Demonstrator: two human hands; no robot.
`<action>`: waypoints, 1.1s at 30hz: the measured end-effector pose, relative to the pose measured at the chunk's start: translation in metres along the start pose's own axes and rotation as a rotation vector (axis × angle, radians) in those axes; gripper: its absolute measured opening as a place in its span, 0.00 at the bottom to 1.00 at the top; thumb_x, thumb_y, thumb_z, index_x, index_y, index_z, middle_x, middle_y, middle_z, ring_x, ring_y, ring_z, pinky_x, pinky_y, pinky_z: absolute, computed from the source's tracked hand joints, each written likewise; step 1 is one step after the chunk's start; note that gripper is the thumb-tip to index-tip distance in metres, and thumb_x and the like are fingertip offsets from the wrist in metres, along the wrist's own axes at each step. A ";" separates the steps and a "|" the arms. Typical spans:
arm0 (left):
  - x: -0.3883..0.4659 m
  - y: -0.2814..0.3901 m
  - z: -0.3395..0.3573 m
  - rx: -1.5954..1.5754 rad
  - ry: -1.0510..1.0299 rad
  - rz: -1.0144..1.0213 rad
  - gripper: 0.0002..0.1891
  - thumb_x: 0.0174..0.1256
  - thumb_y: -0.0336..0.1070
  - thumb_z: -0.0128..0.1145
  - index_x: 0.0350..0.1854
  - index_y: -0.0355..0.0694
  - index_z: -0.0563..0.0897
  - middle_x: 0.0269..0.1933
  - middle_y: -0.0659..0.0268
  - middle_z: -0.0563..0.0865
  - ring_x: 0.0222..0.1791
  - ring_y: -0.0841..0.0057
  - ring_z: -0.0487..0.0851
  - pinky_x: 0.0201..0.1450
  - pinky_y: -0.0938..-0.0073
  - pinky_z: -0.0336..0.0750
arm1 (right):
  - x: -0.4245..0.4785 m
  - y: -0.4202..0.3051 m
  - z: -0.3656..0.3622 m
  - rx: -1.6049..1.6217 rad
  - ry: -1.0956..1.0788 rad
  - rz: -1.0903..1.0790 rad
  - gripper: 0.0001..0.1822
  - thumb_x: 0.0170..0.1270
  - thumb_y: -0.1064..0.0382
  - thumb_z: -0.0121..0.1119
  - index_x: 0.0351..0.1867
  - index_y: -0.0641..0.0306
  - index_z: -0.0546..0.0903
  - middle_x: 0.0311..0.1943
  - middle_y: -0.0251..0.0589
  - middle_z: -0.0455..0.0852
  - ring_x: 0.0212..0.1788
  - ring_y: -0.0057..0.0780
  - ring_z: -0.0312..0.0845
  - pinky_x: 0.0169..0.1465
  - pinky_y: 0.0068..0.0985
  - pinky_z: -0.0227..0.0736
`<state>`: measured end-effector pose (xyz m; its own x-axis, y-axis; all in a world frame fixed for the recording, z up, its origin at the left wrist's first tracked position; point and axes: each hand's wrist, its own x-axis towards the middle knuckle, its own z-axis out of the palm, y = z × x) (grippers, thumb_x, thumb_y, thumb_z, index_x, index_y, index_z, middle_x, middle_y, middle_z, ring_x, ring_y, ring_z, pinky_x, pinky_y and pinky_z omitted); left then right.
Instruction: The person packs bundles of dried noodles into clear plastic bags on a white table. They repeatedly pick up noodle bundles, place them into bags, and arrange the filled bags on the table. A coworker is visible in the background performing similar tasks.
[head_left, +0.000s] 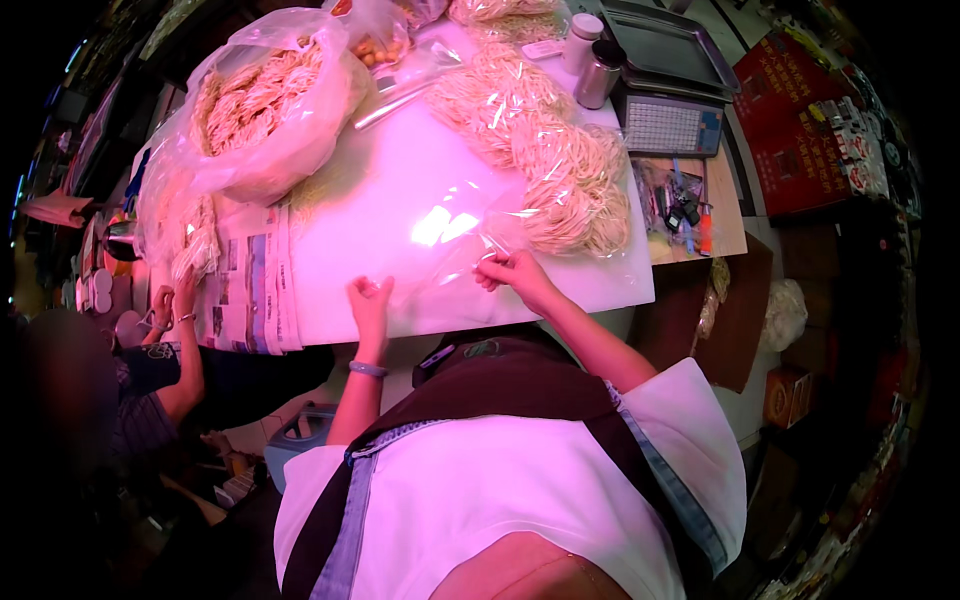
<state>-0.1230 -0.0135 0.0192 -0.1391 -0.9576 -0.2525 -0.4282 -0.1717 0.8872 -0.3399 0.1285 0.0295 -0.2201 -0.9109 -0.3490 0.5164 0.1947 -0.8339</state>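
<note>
At the near side of a white tabletop, my right hand pinches the edge of a clear plastic bag. The film spreads to the left and catches a bright glare. My left hand is raised by the bag's left side, its fingers curled and its thumb standing apart. Whether it grips any film I cannot tell. Bundles of pale dried noodles or strips in clear packaging lie beyond my right hand.
A large plastic sack of similar strips stands at the back left, near newspaper. At the right are a metal canister, a weighing scale and red cartons. Another person's hands work at far left.
</note>
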 end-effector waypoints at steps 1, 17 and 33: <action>0.014 0.002 -0.002 0.118 0.010 0.236 0.25 0.54 0.41 0.66 0.48 0.31 0.71 0.46 0.56 0.76 0.47 0.71 0.74 0.50 0.70 0.71 | -0.005 -0.009 0.001 -0.045 -0.079 -0.030 0.09 0.62 0.63 0.57 0.35 0.69 0.81 0.29 0.37 0.82 0.31 0.23 0.78 0.39 0.20 0.74; -0.004 0.074 0.113 -0.540 -1.428 -0.677 0.41 0.61 0.70 0.40 0.58 0.32 0.70 0.54 0.56 0.78 0.54 0.66 0.76 0.57 0.64 0.70 | -0.046 -0.106 -0.044 0.084 -0.647 -0.297 0.09 0.62 0.66 0.53 0.26 0.68 0.77 0.57 0.54 0.73 0.58 0.42 0.70 0.63 0.41 0.61; 0.015 0.072 0.070 -0.552 -1.084 -0.419 0.15 0.66 0.45 0.53 0.45 0.38 0.75 0.43 0.60 0.80 0.43 0.71 0.80 0.48 0.69 0.76 | -0.031 -0.118 -0.069 0.022 -0.230 -0.133 0.12 0.64 0.60 0.55 0.33 0.70 0.78 0.43 0.52 0.82 0.44 0.32 0.79 0.49 0.27 0.72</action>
<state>-0.2186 -0.0239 0.0519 -0.8469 -0.1755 -0.5020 -0.2274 -0.7339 0.6401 -0.4507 0.1588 0.1090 -0.0950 -0.9872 -0.1285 0.5139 0.0619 -0.8556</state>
